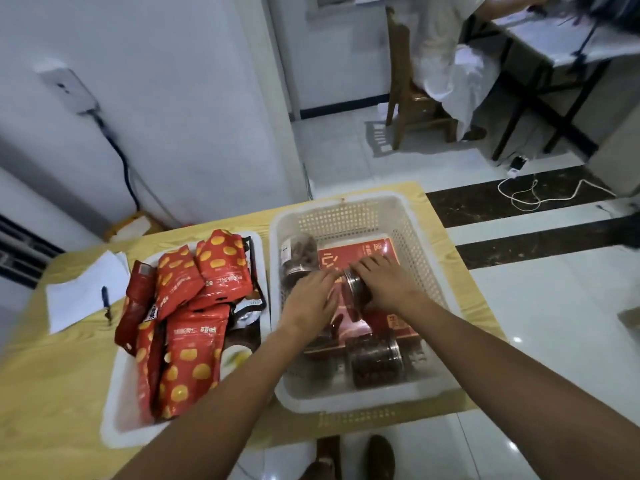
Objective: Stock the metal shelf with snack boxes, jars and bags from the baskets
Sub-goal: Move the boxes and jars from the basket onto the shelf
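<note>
- Near: clear round jar, dark contents, lying in white perforated plastic basket.
- Left hand and right hand wrap a metal-lidded jar above a flat red box.
- Left basket: glossy red spotted bags.

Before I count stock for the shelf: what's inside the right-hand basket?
In the right basket: a red box lying flat, clear jars on it. Both hands reach in on one jar. The box hides whatever lies beneath it.

Red bags w/ orange dots; white baskets; red box.
</note>
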